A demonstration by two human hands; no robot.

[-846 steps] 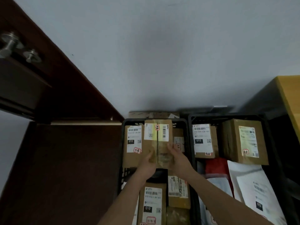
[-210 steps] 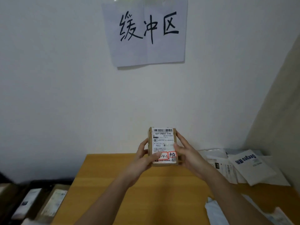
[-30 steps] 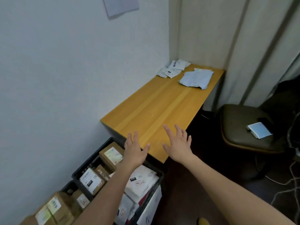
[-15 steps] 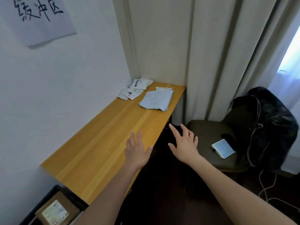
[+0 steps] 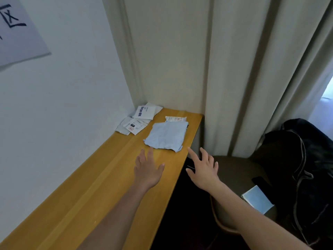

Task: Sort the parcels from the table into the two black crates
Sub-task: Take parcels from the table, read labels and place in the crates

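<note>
Two bare hands, left (image 5: 147, 170) and right (image 5: 203, 170), reach forward with fingers spread, holding nothing, over the yellow wooden surface (image 5: 100, 192). Just ahead lies a crumpled pale-blue plastic mailer (image 5: 166, 136), flat, its long axis running away toward the beige curtain (image 5: 234, 69). White flat envelopes (image 5: 138, 120) sit at the wall corner; one reads "Deeyeo".

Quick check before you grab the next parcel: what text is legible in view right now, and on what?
"区": handwritten on the paper wall sign, cut off at the frame edge.
"Deegeo": blue print on the white mailer in the table's corner; the characters after it are blurred.
Labels on the white parcels and the parcel behind the blue bag: too small.
</note>
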